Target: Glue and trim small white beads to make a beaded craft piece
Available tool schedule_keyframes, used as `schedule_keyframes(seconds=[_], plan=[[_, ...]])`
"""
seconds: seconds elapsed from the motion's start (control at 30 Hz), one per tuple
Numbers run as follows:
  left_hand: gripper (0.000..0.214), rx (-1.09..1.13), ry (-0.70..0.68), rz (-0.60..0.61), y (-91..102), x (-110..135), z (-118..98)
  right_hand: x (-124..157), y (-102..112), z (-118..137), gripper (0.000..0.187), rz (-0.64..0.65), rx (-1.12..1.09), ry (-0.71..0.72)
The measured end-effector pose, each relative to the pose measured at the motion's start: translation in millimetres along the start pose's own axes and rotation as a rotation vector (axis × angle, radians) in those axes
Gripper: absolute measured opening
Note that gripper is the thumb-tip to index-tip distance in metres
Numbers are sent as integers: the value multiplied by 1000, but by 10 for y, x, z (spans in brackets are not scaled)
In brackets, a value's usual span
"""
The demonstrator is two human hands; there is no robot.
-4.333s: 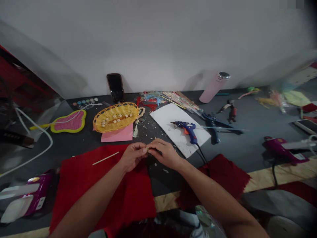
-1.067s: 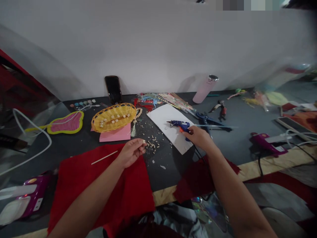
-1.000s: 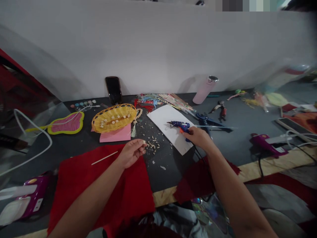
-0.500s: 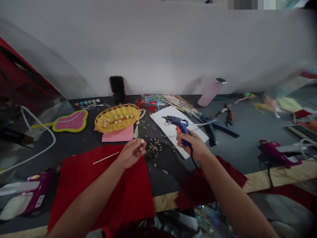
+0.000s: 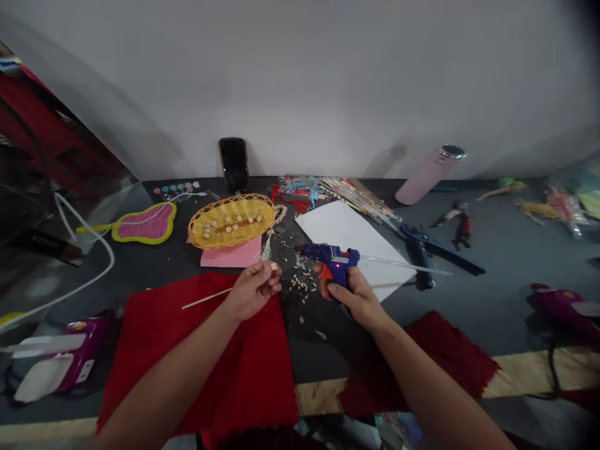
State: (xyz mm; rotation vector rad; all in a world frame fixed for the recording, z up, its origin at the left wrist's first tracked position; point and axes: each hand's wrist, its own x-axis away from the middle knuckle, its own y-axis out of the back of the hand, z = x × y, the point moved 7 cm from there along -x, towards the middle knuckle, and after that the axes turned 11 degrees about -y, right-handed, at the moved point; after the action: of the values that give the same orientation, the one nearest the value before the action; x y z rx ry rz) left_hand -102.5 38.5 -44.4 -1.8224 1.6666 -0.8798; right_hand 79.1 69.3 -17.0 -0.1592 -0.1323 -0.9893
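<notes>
My right hand (image 5: 360, 297) is wrapped round the grip of a blue hot glue gun (image 5: 330, 255), its red light lit and a clear glue stick poking out behind. The gun's nozzle points left, a little above and beyond the other hand. Between thumb and fingers, my left hand (image 5: 255, 291) pinches a small pale piece (image 5: 274, 267), too small to identify. Several short pale bits (image 5: 302, 282) lie scattered between my hands. A thin stick (image 5: 206, 299) rests on a red cloth (image 5: 201, 350) beside my left hand. Behind it stands a yellow woven basket (image 5: 197, 220) holding small pale clusters.
A white sheet (image 5: 337, 219) lies behind the glue gun, with cutting pliers (image 5: 422, 253) to its right. Near the wall stand a phone (image 5: 234, 164) and a tilted pink bottle (image 5: 429, 176). Purple devices sit left (image 5: 82, 350) and right (image 5: 565, 309). Coloured strips (image 5: 356, 197) lie at the back.
The glue gun has come down and left off the white sheet, closer to my left hand, and its red light now shows. The whole view has shifted slightly.
</notes>
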Motion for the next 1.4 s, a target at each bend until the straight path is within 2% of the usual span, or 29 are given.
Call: schedule_keyframes(seconds=[0.33,0.63,0.9,1.4], plan=[[11,-6,-18,-7,24,-17,5,32,-151,51,30,130,116,41],[12,12,-3,22,0,0,12,30,-139,-2,26,119,177,44],[13,-5,2,19,-8,4,10,27,-166,57,27,138,188,53],[11,-28,7,52,-7,7,25,23,-164,55,24,139,143,33]])
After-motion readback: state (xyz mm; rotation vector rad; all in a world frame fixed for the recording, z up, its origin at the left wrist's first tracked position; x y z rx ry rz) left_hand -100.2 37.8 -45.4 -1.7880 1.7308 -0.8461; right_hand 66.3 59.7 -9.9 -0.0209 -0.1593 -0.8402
